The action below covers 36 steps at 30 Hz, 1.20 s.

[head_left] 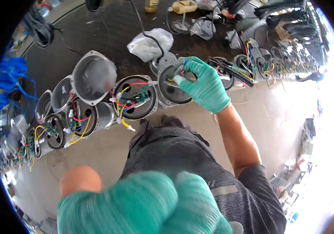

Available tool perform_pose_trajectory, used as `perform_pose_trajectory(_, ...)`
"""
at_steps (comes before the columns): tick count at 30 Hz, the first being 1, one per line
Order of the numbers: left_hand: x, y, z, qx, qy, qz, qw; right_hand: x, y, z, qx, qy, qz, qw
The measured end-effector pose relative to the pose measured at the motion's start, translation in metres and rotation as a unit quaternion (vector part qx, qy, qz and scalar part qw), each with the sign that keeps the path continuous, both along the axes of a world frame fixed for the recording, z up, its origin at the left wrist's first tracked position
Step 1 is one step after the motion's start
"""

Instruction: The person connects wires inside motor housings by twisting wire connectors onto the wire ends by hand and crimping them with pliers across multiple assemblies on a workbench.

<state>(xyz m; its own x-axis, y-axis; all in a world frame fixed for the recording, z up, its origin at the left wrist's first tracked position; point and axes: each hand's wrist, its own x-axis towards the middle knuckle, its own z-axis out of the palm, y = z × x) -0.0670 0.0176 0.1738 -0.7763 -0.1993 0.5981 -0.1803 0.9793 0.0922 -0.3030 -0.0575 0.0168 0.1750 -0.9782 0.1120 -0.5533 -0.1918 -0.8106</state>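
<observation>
"Dark table (116, 46), but what lines its near edge?"
"Toward the left, wired round housings (59, 138), then an open grey cup (95, 76)."
"And the left hand (120, 206)?"
"Gloved, blurred, below that edge; I can't tell whether it grips anything."
"Next?"
"A circuit board (139, 98) with red and yellow leads, then a grey drum (170, 93) at the near edge. Above it, the gloved right hand (207, 87) pinches thin coloured wires (183, 69)."
</observation>
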Motion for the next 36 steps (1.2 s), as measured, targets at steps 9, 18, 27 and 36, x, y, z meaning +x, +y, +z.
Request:
perform_pose_trajectory(9,-0.013,0.000,-0.011,-0.021,0.075,-0.064,0.995,0.003,0.025,0.000,-0.033,-0.040,-0.093,0.994)
perform_pose_trajectory(18,-0.040,0.000,-0.011,-0.019,0.148,-0.036,0.988,-0.028,0.023,0.001,-0.118,0.022,-0.053,0.991)
perform_pose_trajectory(27,-0.006,0.013,-0.103,0.365,0.024,0.321,0.873,-0.097,0.032,0.014,-0.062,0.005,-0.036,0.997)
perform_pose_trajectory(36,-0.064,0.008,-0.167,0.568,0.153,0.344,0.732,-0.123,0.041,0.009,-0.108,-0.032,-0.013,0.994)
